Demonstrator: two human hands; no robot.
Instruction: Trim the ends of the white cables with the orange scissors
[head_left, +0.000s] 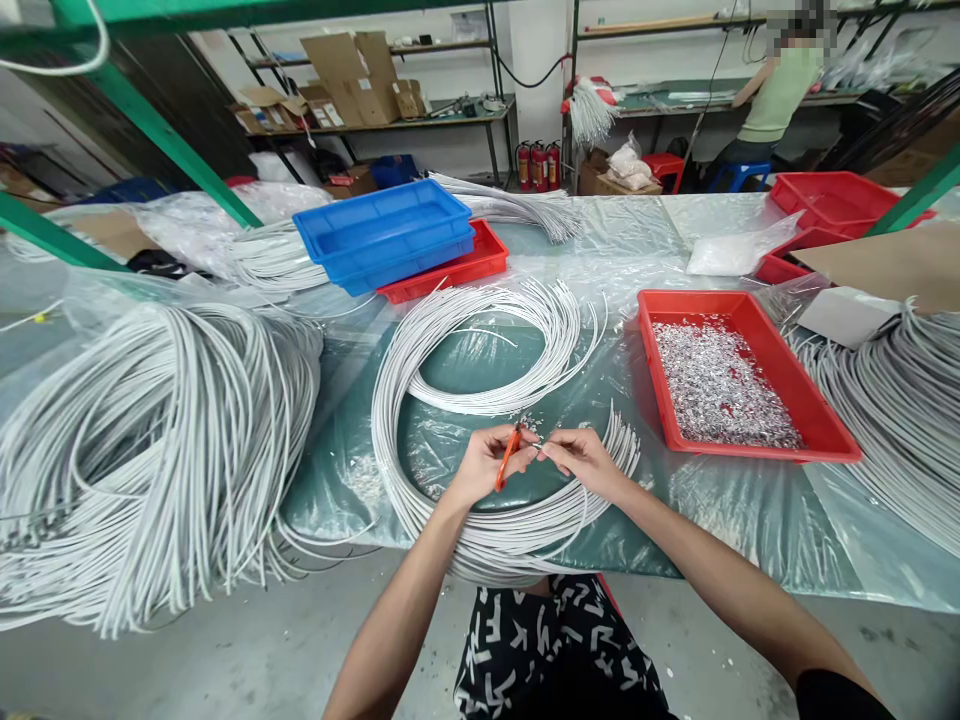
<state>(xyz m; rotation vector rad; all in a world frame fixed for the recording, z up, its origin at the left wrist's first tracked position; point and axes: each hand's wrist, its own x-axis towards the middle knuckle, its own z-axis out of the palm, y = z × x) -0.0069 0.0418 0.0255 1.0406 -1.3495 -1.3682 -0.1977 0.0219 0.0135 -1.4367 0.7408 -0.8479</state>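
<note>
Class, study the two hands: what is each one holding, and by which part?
The left hand holds an orange-handled tool by its handle. The right hand pinches a thin cable, apparently near its end; the exact spot is hidden.

Left hand (486, 468) and right hand (583, 460) bare. Left forearm (405, 610) and right forearm (716, 555) bare too, smooth and thin. Right sleeve (836, 694) plain black, only small bit showing. Pants (504, 632) black, with lots of white marks. Marks short and chunky, turned every which way. Some look like letters, such as K. Dark cloth (581, 698) at lap plain black; cannot tell if shirt.
</note>
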